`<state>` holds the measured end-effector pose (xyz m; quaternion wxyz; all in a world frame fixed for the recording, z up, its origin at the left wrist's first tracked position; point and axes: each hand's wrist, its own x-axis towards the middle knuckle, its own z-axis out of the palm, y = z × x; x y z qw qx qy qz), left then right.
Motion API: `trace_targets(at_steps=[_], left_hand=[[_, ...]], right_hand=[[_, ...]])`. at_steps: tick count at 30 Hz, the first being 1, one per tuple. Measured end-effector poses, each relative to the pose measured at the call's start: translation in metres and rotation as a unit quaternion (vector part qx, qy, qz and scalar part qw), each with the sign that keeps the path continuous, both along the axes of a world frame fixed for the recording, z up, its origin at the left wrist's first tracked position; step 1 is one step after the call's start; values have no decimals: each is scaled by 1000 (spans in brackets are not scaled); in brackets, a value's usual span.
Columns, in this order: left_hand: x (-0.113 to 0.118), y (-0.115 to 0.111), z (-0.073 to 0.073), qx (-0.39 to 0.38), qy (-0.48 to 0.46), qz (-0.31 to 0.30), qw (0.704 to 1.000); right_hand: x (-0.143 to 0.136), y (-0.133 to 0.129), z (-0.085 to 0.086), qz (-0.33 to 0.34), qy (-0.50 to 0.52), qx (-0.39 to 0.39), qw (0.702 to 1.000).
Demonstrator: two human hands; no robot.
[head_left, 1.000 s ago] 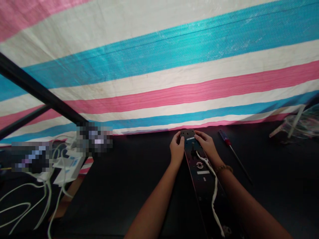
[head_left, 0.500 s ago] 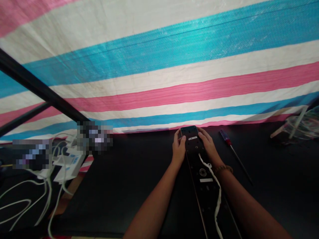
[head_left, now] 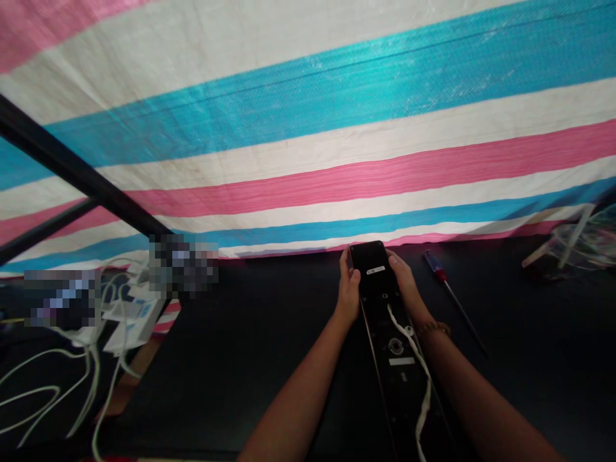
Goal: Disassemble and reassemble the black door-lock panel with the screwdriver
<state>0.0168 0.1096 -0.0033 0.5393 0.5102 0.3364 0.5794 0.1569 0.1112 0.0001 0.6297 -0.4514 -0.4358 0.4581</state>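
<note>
Between my hands lies a long black panel-like device (head_left: 380,327), its back face up, with small labels, a round fitting and screw holes. A twisted white cable (head_left: 423,366) comes out of a hole in it and runs toward me. My left hand (head_left: 348,292) is closed around the far left edge, thumb on the near side. My right hand (head_left: 407,282), above a beaded bracelet (head_left: 434,327), grips the far right edge; some of its fingers are hidden. To the right, a screwdriver (head_left: 440,273) with a blue and red handle rests on the black tabletop.
A black table (head_left: 231,359) spreads beneath. White cables (head_left: 91,372) and a white box (head_left: 137,321) crowd the left side. A black metal bar (head_left: 96,186) slants there. A tangle of clear plastic (head_left: 587,240) sits far right. A striped sheet (head_left: 308,141) hangs behind.
The far end of the device has tilted up slightly, and its labels and round fitting sit lower and a little to the right. Both hands keep their hold; the screwdriver has not moved.
</note>
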Motion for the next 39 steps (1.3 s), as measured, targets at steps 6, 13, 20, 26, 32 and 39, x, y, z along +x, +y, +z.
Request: trace_targets(at_steps=[6, 13, 20, 26, 32, 39], left_hand=[[-2, -4, 5, 19, 17, 11, 1000], [0, -2, 3, -1, 10, 18, 1000], [2, 8, -1, -47, -37, 28, 998], [2, 20, -13, -67, 45, 120, 990], [0, 22, -16, -83, 100, 151, 980], [-2, 23, -17, -65, 128, 145, 979]], right_hand=[[-1, 4, -7, 9, 22, 8, 1000], [-1, 1, -2, 11, 11, -5, 1000], [-2, -1, 3, -59, -8, -2, 998], [3, 7, -12, -70, -52, -11, 996], [7, 11, -17, -76, -81, -54, 992], [6, 12, -18, -76, -86, -65, 991]])
